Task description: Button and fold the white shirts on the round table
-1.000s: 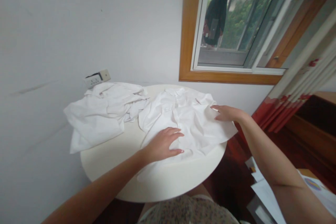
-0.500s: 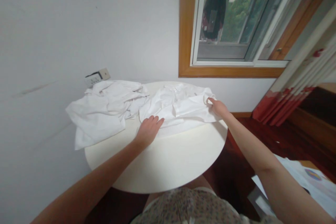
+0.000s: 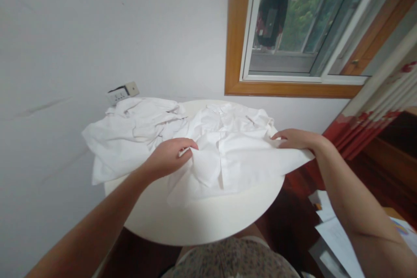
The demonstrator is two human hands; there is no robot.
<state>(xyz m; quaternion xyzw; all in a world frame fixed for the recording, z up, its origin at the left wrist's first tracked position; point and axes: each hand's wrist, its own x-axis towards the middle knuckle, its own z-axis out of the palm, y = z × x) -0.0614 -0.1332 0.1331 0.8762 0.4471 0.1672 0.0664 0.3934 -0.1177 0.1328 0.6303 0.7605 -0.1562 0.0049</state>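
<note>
A white shirt (image 3: 241, 156) with a button placket down its middle lies spread over the round white table (image 3: 195, 226). My left hand (image 3: 172, 154) pinches the cloth at the shirt's left side between thumb and fingers, lifting it slightly. On the other side my right hand (image 3: 293, 139) has its fingers curled on the cloth, close to a bunched part. Some of the fabric stretches out under that wrist, past the table's edge. To the left, a heap of white cloth (image 3: 120, 143) lies crumpled beside the shirt.
Behind the table is a white wall with a power socket (image 3: 122, 93). A wood-framed window (image 3: 293, 89) is at the upper right, beside a red and white curtain (image 3: 355, 126). Papers (image 3: 339, 234) lie low on the right.
The shirt's near part has been spread toward me and to the right. My left hand has gone from resting on the cloth to pinching it; my right hand has shifted right.
</note>
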